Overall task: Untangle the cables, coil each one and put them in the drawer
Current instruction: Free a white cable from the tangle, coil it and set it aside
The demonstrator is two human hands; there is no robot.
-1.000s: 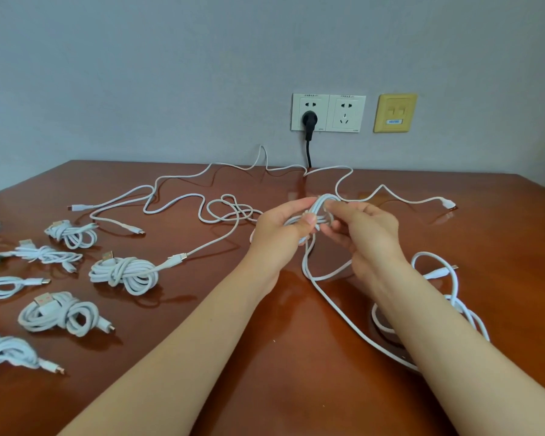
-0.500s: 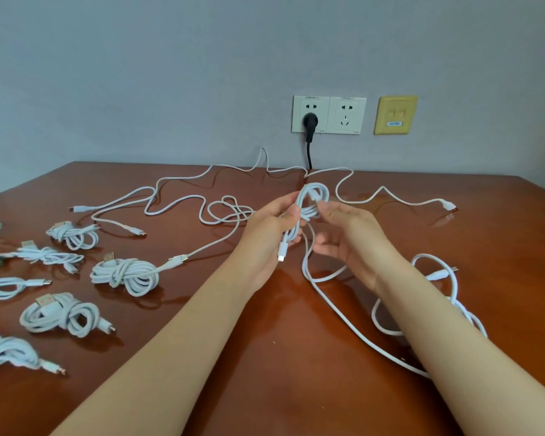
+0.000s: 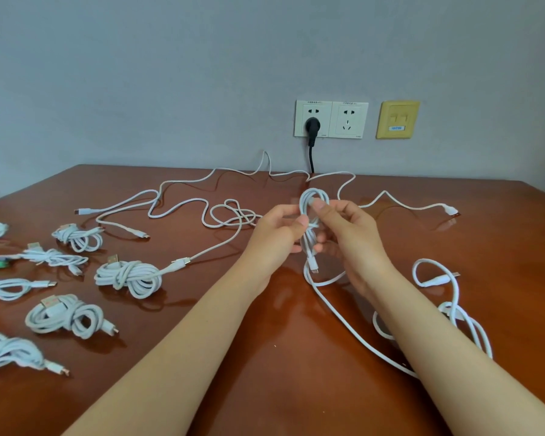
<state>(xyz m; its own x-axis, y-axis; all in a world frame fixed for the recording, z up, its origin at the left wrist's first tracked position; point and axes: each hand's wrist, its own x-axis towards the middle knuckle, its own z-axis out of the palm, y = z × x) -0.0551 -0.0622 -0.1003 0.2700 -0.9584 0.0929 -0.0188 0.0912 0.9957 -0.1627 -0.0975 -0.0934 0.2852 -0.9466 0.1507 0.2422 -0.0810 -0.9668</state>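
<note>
Above the middle of the brown table [image 3: 265,357], both hands hold a small upright coil of white cable [image 3: 310,202]. My left hand [image 3: 276,234] pinches the coil's middle from the left. My right hand [image 3: 348,237] pinches its upper loop with thumb and finger. The cable's plug end [image 3: 313,265] hangs below the hands, and its loose length [image 3: 353,335] runs down across the table toward my right forearm. Uncoiled white cables [image 3: 202,209] lie spread across the far side. No drawer is in view.
Several coiled white cables [image 3: 129,276] lie in rows at the left. A loose cable loop [image 3: 447,297] sits at the right beside my right forearm. A black plug [image 3: 312,127] sits in the wall socket behind the table, its cord dropping down.
The coil has been raised and turned upright between my hands. My right hand moved up to pinch the top loop, and the plug end now hangs lower.
</note>
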